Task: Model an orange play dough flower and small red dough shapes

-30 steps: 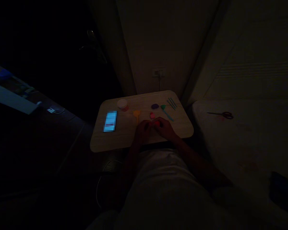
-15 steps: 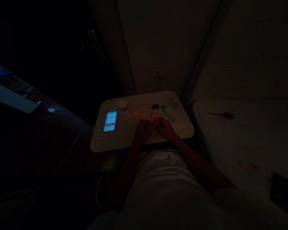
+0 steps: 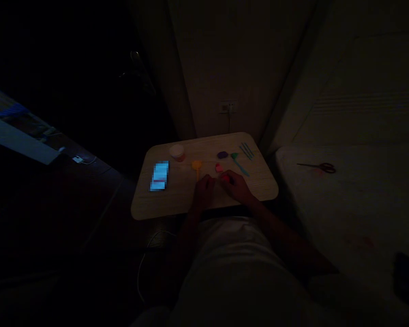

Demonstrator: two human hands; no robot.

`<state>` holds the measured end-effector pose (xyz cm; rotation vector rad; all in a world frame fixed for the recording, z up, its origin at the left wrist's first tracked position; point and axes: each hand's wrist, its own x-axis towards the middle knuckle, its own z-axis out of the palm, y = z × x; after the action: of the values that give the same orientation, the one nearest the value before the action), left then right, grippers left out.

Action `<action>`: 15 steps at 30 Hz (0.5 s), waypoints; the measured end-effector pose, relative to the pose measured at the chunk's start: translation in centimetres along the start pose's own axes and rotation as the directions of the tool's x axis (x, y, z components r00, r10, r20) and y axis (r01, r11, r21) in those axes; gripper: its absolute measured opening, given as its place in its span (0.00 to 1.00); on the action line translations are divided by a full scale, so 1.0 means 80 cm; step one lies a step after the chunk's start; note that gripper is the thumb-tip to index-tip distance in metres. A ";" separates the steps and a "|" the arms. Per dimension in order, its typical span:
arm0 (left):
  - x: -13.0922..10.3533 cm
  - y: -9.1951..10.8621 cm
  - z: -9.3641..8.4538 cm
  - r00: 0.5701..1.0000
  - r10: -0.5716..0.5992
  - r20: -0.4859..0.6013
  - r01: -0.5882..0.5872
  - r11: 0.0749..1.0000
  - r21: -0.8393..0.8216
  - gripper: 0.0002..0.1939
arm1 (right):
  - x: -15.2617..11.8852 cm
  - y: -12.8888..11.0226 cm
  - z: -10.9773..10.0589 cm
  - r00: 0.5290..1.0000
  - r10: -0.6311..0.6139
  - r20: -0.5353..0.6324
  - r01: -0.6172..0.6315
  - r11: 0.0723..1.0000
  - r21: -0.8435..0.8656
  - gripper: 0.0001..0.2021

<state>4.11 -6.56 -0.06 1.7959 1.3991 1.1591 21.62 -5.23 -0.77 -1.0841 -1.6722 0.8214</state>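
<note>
Over the front of a small table, my right hand (image 3: 237,187) is closed around a bright red lump of modelling clay (image 3: 226,178). My left hand (image 3: 203,190) is beside it with curled fingers; whatever is between them is too dark to make out. Just beyond the hands lies a smaller pinkish-red piece (image 3: 218,168). An orange tool (image 3: 197,165) with a broad head has its handle running toward my left hand. Farther right are a purple lump (image 3: 222,155), a green lump (image 3: 234,156) and a blue-handled tool (image 3: 241,168) reaching out from the green.
On the wooden table (image 3: 143,204) stand a glowing phone (image 3: 160,175) and a lidded tub (image 3: 177,153). Thin sticks (image 3: 246,151) lie at the back right. Scissors (image 3: 322,167) rest on the pale surface to the right. A socket (image 3: 228,106) is on the wall behind.
My hands have drawn slightly apart, and the red lump now shows only at my right hand. The whole view has shifted a little.
</note>
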 end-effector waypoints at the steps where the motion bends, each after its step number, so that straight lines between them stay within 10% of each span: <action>1: 0.000 0.000 0.000 1.000 0.007 -0.015 -0.007 1.000 -0.008 0.13 | 0.000 0.000 0.000 1.000 0.002 0.000 -0.002 1.000 -0.005 0.08; 15: 0.004 -0.011 -0.001 0.990 0.136 -0.027 -0.138 0.989 -0.059 0.09 | 0.001 -0.003 0.000 1.000 0.015 0.009 -0.015 1.000 -0.010 0.07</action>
<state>3.66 -6.01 -0.66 1.8652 1.2555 1.2821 21.54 -5.28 -0.55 -1.1026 -1.6791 0.8295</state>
